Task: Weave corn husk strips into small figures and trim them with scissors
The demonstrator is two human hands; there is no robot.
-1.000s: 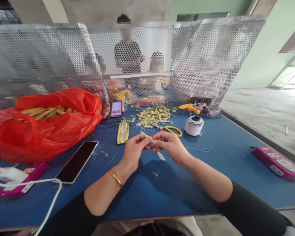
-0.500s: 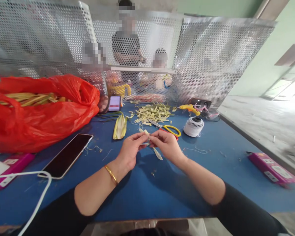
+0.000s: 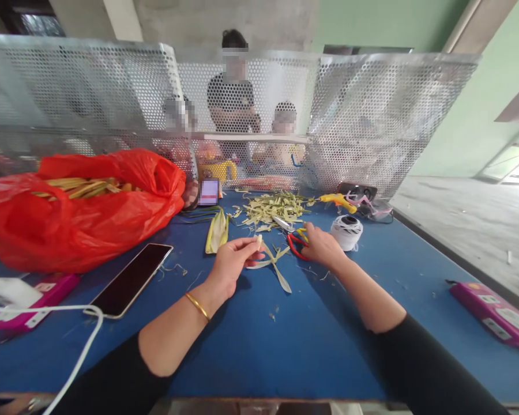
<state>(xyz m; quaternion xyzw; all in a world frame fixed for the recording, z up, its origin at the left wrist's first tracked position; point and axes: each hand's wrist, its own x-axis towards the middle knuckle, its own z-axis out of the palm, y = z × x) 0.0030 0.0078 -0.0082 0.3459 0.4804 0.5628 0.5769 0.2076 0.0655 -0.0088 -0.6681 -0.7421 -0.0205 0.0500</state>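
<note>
My left hand pinches a small bundle of pale dried leaf strips between thumb and fingers. Long flat strips spread out from it, crossing over the blue tabletop. To the right, my right hand closes on the handles of the scissors, which have one red and one yellow loop. Their blades point away to the left, toward a heap of cut leaf pieces. Left of that heap lies a cupped yellow-green husk. A spool of white thread stands just beyond my right hand.
A red plastic bag of dried husks fills the left side, with a phone before it. Purple power strips lie at both sides. A yellow glue gun and glasses sit at the back. People are behind the perforated metal screen.
My right hand has let go of the leaf strips and moved right onto the scissors, whose handles have shifted. The left hand keeps the strips. The view has tilted up slightly.
</note>
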